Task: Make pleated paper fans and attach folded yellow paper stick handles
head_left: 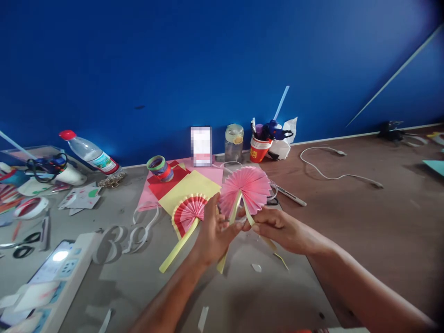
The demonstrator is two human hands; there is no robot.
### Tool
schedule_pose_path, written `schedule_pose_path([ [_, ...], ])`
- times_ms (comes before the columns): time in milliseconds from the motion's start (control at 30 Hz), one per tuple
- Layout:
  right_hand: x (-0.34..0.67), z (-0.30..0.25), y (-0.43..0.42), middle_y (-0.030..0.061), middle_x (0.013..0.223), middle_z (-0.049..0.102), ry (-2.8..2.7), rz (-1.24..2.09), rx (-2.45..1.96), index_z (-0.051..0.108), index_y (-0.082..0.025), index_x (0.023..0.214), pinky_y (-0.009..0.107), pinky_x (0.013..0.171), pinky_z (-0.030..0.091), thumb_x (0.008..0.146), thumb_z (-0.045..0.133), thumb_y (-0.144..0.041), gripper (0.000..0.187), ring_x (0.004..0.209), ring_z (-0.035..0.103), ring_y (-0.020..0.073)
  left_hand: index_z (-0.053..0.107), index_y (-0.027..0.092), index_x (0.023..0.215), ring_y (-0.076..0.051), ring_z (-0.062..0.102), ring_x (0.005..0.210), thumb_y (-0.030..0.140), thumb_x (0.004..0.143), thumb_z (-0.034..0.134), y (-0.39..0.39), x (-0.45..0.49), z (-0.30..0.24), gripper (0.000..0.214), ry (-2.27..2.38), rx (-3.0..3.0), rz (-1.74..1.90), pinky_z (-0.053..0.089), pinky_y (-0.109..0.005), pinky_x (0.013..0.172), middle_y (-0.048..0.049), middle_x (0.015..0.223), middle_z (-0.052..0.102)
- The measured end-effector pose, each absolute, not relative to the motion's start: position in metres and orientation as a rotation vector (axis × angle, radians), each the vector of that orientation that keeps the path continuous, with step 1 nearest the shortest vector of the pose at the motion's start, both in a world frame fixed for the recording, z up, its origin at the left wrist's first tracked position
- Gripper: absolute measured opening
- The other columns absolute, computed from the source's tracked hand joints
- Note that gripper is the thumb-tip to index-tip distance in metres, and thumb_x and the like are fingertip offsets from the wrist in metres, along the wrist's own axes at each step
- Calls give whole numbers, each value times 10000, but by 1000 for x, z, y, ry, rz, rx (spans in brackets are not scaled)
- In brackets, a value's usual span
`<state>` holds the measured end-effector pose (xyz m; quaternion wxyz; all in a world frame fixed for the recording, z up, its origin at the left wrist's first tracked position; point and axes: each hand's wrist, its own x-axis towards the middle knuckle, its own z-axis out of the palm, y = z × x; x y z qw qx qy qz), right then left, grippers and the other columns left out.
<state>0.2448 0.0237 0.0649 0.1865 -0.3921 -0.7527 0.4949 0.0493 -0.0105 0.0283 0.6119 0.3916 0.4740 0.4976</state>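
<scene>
Head camera, going left to right: a white cup [72, 175] is at 9 o'clock from the pink paper fan [247, 185], with a dark tool [48, 167] at its 9 o'clock end. Next comes a clear bottle [86, 150], its red cap [67, 134] at its 10 o'clock end; I cannot tell how full it is. A see-through jar [233, 144] is near 12 o'clock from the pink paper fan, and what is inside is hard to see. At 1 o'clock, a red cup [258, 151] is full of pens and tools, with a pale blue stick [281, 102] pointing up to 1 o'clock. The pink paper fan is open almost all the way round, and its long line goes from 12 to 6. Its folds spread up, and two yellow legs hang down, one near 7 o'clock and one near 5. The left hand [215, 229] holds the 7 o'clock leg, and the right hand [282, 226] pinches the 5 o'clock leg. The round pink part sits above and between both hands.
</scene>
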Motion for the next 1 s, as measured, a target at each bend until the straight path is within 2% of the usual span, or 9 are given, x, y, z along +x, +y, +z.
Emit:
schedule_pose_path([
  [100,243,57,29,50,812,651,-2052,1573,-1011,656,-169,830,261,685,454,888,469,-388,293,781,594,169,279,279,1431,-203,646,719,300,721,713,-15,39,28,833,1292,988,1056,508,-329,629,-51,915,664],
  [167,242,50,34,34,726,650,-2031,1626,-1055,653,-166,905,241,624,446,895,455,-363,279,679,593,145,296,250,1430,-184,618,630,288,757,654,-16,32,27,763,1405,1077,1053,502,-330,612,-37,825,657],
  [233,241,42,39,18,688,640,-2024,1606,-1143,648,-162,933,224,559,422,903,435,-336,277,565,558,116,372,243,1395,-206,631,689,271,766,627,-15,25,24,679,1475,1167,1112,515,-366,685,-72,923,660],
  [367,239,33,48,12,743,639,-2052,1476,-1291,631,-166,860,216,503,384,903,401,-320,280,484,485,87,519,246,1283,-295,571,1078,209,752,628,-11,12,21,544,1562,1380,1297,460,-419,916,-123,1310,510],
  [500,240,29,58,-20,605,554,-2177,1160,-1370,561,-184,676,220,531,338,877,423,-286,264,542,468,107,576,236,1215,-331,415,1277,182,765,610,-8,0,23,454,1632,1588,1295,374,-450,1032,-118,1399,424],
  [633,245,20,67,-31,581,526,-2171,1069,-1375,544,-191,672,221,539,327,870,408,-263,251,543,456,107,562,249,1237,-324,424,1278,165,794,578,-6,-12,26,451,1703,1728,1172,353,-456,1058,-105,1414,409],
  [833,253,10,74,-24,590,549,-2189,1165,-1345,567,-185,715,215,540,336,877,398,-247,242,535,464,103,602,258,1185,-309,491,1219,202,785,602,-4,-27,30,404,1715,1700,1039,431,-441,1019,-91,1358,477],
  [900,254,8,76,-27,592,550,-2208,1181,-1330,569,-185,711,208,533,331,869,408,-228,230,532,466,98,578,251,1194,-273,561,1131,216,820,553,-4,-29,31,377,1754,1769,926,519,-413,916,-91,1361,470],
  [1000,256,7,78,-33,602,560,-2230,1204,-1325,582,-189,732,201,521,326,868,417,-220,216,526,467,92,539,244,1204,-165,655,856,217,860,477,-4,-32,34,350,1770,1842,780,596,-314,685,-97,1367,453],
])
